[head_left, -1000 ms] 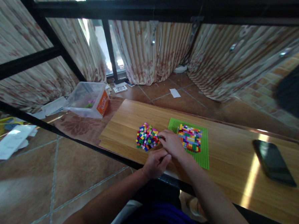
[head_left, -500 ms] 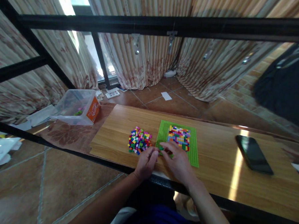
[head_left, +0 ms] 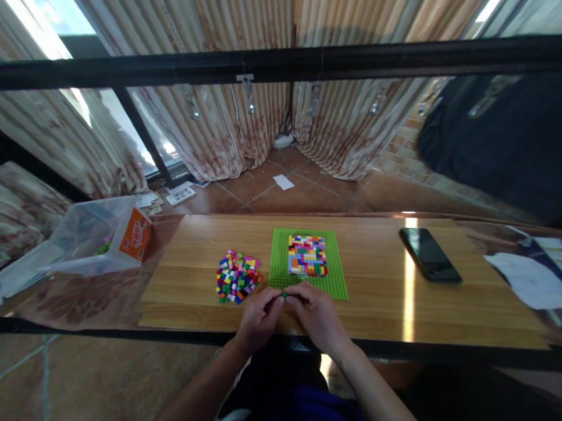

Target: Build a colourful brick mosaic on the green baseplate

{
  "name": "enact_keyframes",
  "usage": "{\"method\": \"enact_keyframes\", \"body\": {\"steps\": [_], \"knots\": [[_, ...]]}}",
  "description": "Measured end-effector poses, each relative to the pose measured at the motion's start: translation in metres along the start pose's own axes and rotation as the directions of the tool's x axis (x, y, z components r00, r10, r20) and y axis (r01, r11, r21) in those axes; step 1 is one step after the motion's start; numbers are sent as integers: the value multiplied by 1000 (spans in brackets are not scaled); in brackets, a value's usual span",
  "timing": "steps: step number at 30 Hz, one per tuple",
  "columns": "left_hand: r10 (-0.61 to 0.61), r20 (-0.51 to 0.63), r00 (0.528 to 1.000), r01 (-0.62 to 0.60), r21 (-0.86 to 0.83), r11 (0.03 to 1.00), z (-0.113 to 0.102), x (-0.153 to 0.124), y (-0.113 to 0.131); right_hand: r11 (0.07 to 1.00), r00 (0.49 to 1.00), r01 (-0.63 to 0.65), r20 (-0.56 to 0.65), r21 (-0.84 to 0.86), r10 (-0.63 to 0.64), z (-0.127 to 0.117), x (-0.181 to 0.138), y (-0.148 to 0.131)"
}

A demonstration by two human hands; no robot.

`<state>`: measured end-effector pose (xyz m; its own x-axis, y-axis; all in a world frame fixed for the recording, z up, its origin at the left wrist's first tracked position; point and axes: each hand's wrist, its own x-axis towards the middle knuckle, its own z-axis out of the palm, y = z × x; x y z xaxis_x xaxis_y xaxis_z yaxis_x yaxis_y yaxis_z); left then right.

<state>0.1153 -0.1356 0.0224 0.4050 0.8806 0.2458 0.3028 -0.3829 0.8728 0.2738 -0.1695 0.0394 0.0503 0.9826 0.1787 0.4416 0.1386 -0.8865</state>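
My left hand [head_left: 258,315] and my right hand [head_left: 317,314] meet at the near edge of the wooden table [head_left: 445,313], fingertips pinched together on a small green brick [head_left: 285,294]. Just beyond them lies a green baseplate [head_left: 279,260] with a patch of many-coloured bricks [head_left: 307,256] pressed onto it. A loose pile of small coloured bricks [head_left: 237,276] sits on the table to the left of the plate, close to my left hand.
A black phone [head_left: 429,255] lies on the table to the right, with white papers [head_left: 532,280] further right. A clear plastic box [head_left: 95,238] with an orange label stands at the left. A black bar crosses overhead; curtains hang behind.
My right hand has come back from the brick pile and plate to the table's near edge, joining my left hand on a green brick. The view has swung to the right.
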Motion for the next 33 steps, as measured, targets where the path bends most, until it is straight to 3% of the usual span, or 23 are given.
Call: {"method": "enact_keyframes", "body": {"steps": [4, 8, 10, 15, 21, 33], "knots": [[14, 11, 1000, -15, 18, 1000, 0, 0, 1, 1000, 993, -14, -121, 22, 17, -21, 7, 10], [4, 26, 1000, -5, 36, 999, -1, 0, 3, 991, 935, -131, -333, -17, 118, -61, 33, 30], [7, 30, 1000, -8, 38, 999, -1, 0, 3, 981, 915, -189, -370, -47, 158, -77, 49, 40], [34, 30, 999, -35, 38, 999, 0, -1, 2, 968, 934, -232, -301, -93, 194, -84, 77, 52], [90, 34, 995, -91, 52, 994, 1, -1, 2, 960, 940, -271, -235, -73, 248, -80, 85, 56], [102, 45, 994, -105, 63, 992, 4, -2, 3, 920, 895, -300, -259, 251, 363, -77, 91, 63]]}}
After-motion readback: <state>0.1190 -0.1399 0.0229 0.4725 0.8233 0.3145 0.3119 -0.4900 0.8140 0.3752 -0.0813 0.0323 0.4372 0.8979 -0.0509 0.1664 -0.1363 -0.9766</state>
